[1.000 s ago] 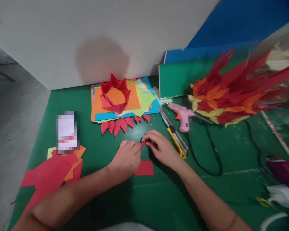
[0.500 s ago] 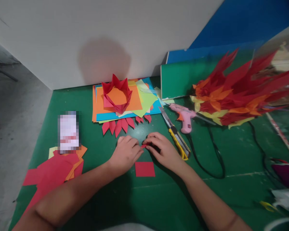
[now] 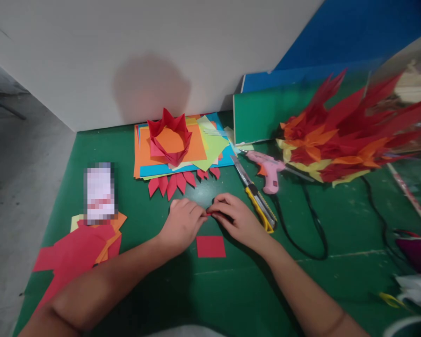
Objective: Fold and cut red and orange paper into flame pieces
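Between my hands is a small piece of red paper (image 3: 209,214), mostly covered by fingers. My left hand (image 3: 184,222) is closed, pinching its left end. From the other side my right hand (image 3: 236,220) pinches the right end between thumb and fingers. A flat red paper rectangle (image 3: 211,246) lies on the green table just below the hands. Beyond them, folded red paper petals (image 3: 177,184) lie in a row. A red pointed paper ring (image 3: 170,139) rests on a stack of coloured sheets (image 3: 198,140).
Right of my hands lie a yellow box cutter (image 3: 257,199) and a pink glue gun (image 3: 266,169) with its black cord (image 3: 321,252). A large red and orange paper flame shape (image 3: 351,131) stands at right. At left, a blurred-out rectangular object (image 3: 100,192) sits by red paper pieces (image 3: 80,245).
The fingers of both hands have shifted slightly around the small red paper, and less of it shows. The other things lie as before.
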Demonstrator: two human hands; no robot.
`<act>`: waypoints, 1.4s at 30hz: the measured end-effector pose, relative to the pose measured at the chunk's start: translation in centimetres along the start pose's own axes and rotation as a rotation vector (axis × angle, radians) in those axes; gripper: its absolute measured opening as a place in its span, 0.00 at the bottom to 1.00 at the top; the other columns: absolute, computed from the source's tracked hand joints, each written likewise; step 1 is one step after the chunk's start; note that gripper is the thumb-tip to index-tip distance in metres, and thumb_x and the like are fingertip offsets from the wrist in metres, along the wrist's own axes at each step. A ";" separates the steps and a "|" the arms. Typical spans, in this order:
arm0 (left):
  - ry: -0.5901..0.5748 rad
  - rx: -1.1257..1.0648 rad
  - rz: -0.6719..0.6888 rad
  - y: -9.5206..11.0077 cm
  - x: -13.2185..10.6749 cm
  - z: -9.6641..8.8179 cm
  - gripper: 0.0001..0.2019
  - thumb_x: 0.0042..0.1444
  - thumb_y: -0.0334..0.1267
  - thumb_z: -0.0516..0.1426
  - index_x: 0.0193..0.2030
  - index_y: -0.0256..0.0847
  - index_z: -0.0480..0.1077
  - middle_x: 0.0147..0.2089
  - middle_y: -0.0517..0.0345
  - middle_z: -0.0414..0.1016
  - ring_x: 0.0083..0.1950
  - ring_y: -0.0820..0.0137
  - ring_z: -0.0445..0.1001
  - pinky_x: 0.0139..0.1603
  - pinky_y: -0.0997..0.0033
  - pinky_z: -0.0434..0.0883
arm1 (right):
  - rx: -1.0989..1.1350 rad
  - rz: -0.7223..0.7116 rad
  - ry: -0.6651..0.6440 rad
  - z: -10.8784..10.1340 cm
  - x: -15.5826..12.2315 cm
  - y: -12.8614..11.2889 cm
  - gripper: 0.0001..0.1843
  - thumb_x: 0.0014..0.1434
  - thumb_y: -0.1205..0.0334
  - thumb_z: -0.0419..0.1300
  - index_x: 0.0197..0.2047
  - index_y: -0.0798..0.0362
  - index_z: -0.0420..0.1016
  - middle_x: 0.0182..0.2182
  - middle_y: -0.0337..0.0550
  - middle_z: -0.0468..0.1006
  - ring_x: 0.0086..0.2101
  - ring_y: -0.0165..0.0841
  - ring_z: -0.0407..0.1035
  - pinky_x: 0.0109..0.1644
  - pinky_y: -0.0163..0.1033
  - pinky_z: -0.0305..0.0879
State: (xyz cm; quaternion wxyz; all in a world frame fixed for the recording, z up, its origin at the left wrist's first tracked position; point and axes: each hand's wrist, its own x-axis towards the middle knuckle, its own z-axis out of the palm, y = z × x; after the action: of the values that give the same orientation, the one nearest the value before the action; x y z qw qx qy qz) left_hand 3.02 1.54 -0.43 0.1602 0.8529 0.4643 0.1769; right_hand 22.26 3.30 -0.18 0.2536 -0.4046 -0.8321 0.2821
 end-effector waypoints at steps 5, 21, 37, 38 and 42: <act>-0.027 0.006 -0.024 0.1 0.0 0.0 0.09 0.64 0.36 0.51 0.35 0.38 0.71 0.34 0.56 0.74 0.37 0.66 0.66 0.38 0.63 0.56 | 0.010 0.006 0.009 0.0 0.0 -0.1 0.10 0.61 0.70 0.53 0.38 0.51 0.74 0.36 0.45 0.70 0.38 0.35 0.67 0.42 0.42 0.67; 0.047 -0.243 -0.126 0.1 0.3 0.2 0.03 0.57 0.31 0.56 0.33 0.39 0.70 0.31 0.60 0.72 0.36 0.68 0.68 0.39 0.65 0.57 | 0.025 0.051 0.050 0.3 0.1 -0.4 0.07 0.58 0.69 0.54 0.38 0.51 0.73 0.35 0.46 0.71 0.37 0.36 0.68 0.41 0.42 0.66; 0.019 -0.284 -0.133 -0.1 0.4 -0.1 0.08 0.62 0.36 0.54 0.32 0.40 0.69 0.31 0.59 0.73 0.36 0.68 0.67 0.40 0.65 0.58 | 0.161 0.102 0.174 0.4 0.2 -0.9 0.05 0.57 0.66 0.59 0.30 0.51 0.74 0.26 0.41 0.77 0.29 0.32 0.70 0.34 0.38 0.66; 0.031 -0.287 -0.133 0.0 0.4 -0.1 0.08 0.62 0.35 0.53 0.32 0.40 0.69 0.32 0.58 0.73 0.37 0.67 0.67 0.40 0.65 0.58 | 0.180 0.125 0.186 0.4 0.2 -1.0 0.05 0.57 0.66 0.59 0.30 0.51 0.74 0.26 0.41 0.77 0.28 0.31 0.70 0.32 0.37 0.66; 0.107 -0.295 -0.101 0.0 0.3 -0.2 0.08 0.63 0.34 0.51 0.33 0.40 0.69 0.33 0.57 0.73 0.37 0.67 0.67 0.40 0.65 0.59 | 0.216 0.177 0.224 0.0 0.6 -1.8 0.05 0.56 0.64 0.60 0.30 0.51 0.76 0.26 0.41 0.78 0.26 0.31 0.71 0.29 0.36 0.67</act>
State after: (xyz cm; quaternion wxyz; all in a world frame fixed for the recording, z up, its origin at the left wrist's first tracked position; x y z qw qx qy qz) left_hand 3.07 1.79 -0.15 0.2675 0.7850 0.4835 0.2800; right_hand 20.96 2.80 1.12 0.3607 -0.4757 -0.7247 0.3441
